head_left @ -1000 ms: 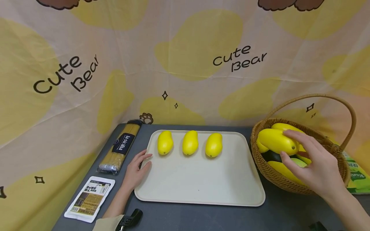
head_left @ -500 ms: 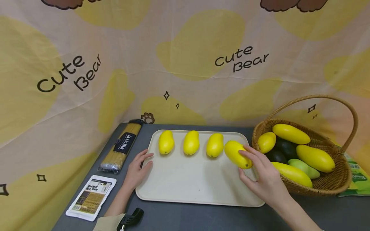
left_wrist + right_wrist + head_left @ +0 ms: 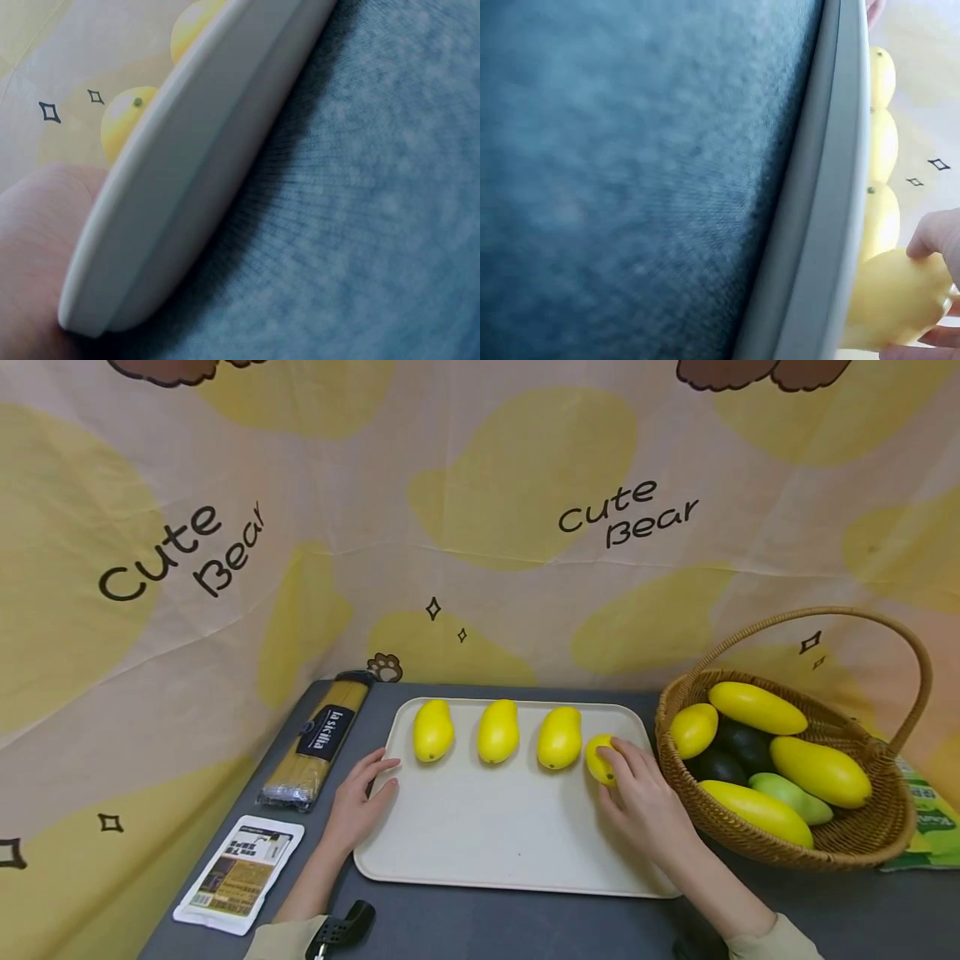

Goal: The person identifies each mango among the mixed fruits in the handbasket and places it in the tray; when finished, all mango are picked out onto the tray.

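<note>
I see plain yellow fruits (image 3: 559,739), the cream tray (image 3: 480,835) and the grey-blue desk (image 3: 525,927). The basket (image 3: 720,825) is brown with a woven pattern. The backdrop (image 3: 360,502) looks to me pale, with yellow patches (image 3: 525,477) and black lettering (image 3: 645,527).

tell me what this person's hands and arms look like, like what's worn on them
The left hand and right hand are bare, without visible gloves. The right sleeve and left sleeve are beige, the latter with a black curved device at its end.
</note>
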`<action>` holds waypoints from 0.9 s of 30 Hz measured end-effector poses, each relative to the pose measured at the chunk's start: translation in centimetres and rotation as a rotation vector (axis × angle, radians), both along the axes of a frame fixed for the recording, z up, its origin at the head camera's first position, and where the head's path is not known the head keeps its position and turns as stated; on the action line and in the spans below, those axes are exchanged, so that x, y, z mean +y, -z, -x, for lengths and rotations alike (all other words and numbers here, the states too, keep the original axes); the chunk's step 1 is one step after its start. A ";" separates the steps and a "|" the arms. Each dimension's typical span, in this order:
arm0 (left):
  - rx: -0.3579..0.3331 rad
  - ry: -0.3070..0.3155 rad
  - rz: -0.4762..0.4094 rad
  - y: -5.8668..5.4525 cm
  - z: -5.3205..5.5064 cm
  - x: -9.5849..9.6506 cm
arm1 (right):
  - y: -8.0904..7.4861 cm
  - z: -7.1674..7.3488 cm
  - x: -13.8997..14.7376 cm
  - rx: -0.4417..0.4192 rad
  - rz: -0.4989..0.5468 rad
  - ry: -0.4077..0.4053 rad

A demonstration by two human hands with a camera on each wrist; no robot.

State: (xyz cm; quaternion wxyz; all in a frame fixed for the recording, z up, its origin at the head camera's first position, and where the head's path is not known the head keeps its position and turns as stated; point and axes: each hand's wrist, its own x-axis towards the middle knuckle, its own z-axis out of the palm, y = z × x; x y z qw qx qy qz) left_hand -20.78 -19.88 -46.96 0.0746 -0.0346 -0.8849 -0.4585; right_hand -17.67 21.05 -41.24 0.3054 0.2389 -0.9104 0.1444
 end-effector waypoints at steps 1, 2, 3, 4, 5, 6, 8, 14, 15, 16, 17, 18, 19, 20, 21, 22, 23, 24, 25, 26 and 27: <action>-0.002 -0.001 -0.001 0.0 0.0 0.0 | 0.1 0.2 0.0 -0.006 -0.003 0.003; -0.004 0.000 -0.003 0.0 0.0 0.0 | 0.2 0.4 0.0 -0.012 -0.008 0.008; -0.002 0.001 -0.005 0.0 0.0 0.0 | 0.2 0.6 0.0 -0.019 -0.014 0.009; 0.001 0.001 -0.006 0.0 0.0 0.0 | 0.3 0.7 0.1 -0.024 -0.020 0.011; 0.003 0.001 -0.004 0.1 0.1 0.0 | 0.3 0.9 0.1 -0.029 -0.024 0.012; 0.008 0.002 -0.005 0.1 0.1 0.0 | 0.3 1.0 0.1 -0.031 -0.031 0.013; 0.018 0.003 -0.006 0.1 0.1 0.0 | 0.4 1.3 0.2 -0.031 -0.045 0.012; 0.029 0.005 -0.005 0.2 0.2 0.0 | 0.4 1.9 0.4 -0.063 -0.064 0.014; 0.029 0.005 -0.004 0.2 0.1 0.0 | 0.5 1.9 0.4 -0.077 -0.063 0.017; 0.029 0.005 -0.005 0.3 0.1 0.0 | 0.5 1.9 0.4 -0.093 -0.061 0.020; 0.028 0.004 -0.004 0.3 0.1 0.0 | 0.5 1.9 0.4 -0.106 -0.060 0.022; 0.030 0.004 -0.004 0.3 0.1 0.0 | 0.6 1.9 0.4 -0.117 -0.059 0.024; 0.032 0.004 -0.001 0.3 0.1 0.0 | 0.6 1.9 0.4 -0.126 -0.059 0.024; 0.031 0.003 -0.001 0.3 0.1 0.0 | 0.7 2.0 0.5 -0.130 -0.059 0.025; 0.032 0.003 0.000 0.3 0.1 0.0 | 0.8 2.0 0.5 -0.133 -0.060 0.025; 0.032 0.004 0.000 0.3 0.0 0.1 | 0.8 2.1 0.5 -0.133 -0.063 0.025; 0.032 0.004 0.000 0.2 0.0 0.1 | 0.8 2.2 0.5 -0.134 -0.067 0.025; 0.030 0.004 -0.001 0.2 0.0 0.1 | 0.9 2.3 0.5 -0.134 -0.069 0.026; 0.026 0.005 -0.003 0.1 0.0 0.1 | 0.9 2.4 0.6 -0.135 -0.073 0.026; 0.024 0.005 -0.005 0.1 0.0 0.1 | 1.0 2.4 0.6 -0.137 -0.076 0.028; 0.021 0.005 -0.007 0.1 0.0 0.1 | 1.0 2.5 0.6 -0.140 -0.078 0.028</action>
